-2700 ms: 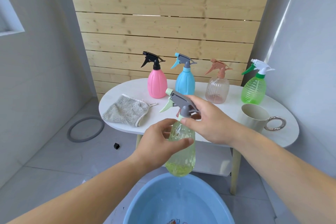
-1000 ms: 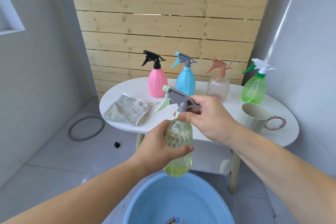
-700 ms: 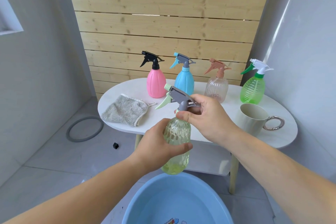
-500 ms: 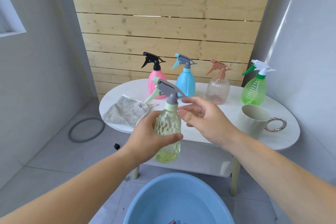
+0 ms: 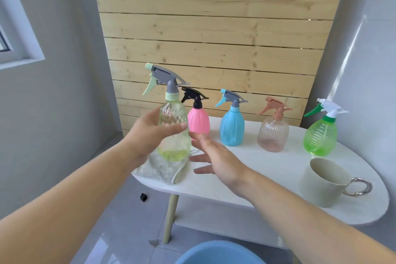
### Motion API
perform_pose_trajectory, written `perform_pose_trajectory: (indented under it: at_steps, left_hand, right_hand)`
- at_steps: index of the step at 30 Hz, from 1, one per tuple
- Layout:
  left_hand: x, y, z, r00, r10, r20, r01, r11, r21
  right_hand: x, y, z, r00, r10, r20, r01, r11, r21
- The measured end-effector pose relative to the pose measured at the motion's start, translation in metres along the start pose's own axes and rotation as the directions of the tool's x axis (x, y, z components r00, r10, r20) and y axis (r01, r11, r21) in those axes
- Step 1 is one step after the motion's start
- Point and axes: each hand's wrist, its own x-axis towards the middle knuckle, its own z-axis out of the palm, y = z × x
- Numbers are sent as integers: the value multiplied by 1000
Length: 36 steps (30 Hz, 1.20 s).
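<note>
Fingers (image 5: pixel 150 117) of the left hand (image 5: pixel 147 135) curl round the belly of the pale green spray bottle (image 5: pixel 174 144), thumb across the front, so this hand carries it alone. The bottle stands upright, its long axis running from twelve to six o'clock. The grey trigger head (image 5: pixel 165 76) is at twelve and the nozzle points off toward nine. A little yellowish liquid sits in the bottom.

The right hand (image 5: pixel 216 161) lies at four o'clock from the bottle, released and holding nothing. Its fingers are spread and aim toward ten o'clock. The nearest fingertip is just beside the bottle's lower flank, and I cannot tell whether it touches.

At six o'clock, right under the base, lies a grey cloth (image 5: pixel 158 170) on the near left end of the white tabletop (image 5: pixel 267 167). Whether the base rests on the cloth or hangs just above it is not clear.

At two o'clock, behind, stands a pink bottle (image 5: pixel 198 121). A blue bottle (image 5: pixel 232 126), a clear brownish bottle (image 5: pixel 272 135) and a green bottle (image 5: pixel 320 139) follow in a row toward three o'clock.

The bottle looks bound for the left end of that row. That move turns on bringing the base straight down at six o'clock, clear of the pink bottle. The left hand is placed to do it.
</note>
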Motion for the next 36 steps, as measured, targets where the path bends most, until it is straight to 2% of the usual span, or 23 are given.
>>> perform_pose_trajectory:
  at_steps: [8, 15, 22, 29, 34, 36]
  left_hand:
    - [115, -41, -43, 998, -53, -13, 53, 999, 0]
    - [175, -84, -57, 998, -57, 39, 57, 998, -16]
    - [188, -103, -56, 997, -45, 56, 48, 997, -57]
    - [194, -112, -55, 998, -38, 57, 41, 997, -66]
    - [190, -114, -53, 997, -79, -6, 79, 997, 23]
    - [183, -109, -49, 994, -86, -61, 91, 992, 85]
  right_hand:
    - [128, 3, 19, 993, 109, -35, -105, 988, 111]
    - [183, 29, 31, 986, 139, -94, -119, 975, 187]
    - [198, 40, 37, 983, 147, -113, -116, 963, 242]
    - [198, 45, 35, 983, 160, -93, -138, 968, 208]
    - [184, 42, 31, 987, 131, -88, -119, 985, 124]
    - [173, 39, 25, 988, 72, -136, -64, 996, 63]
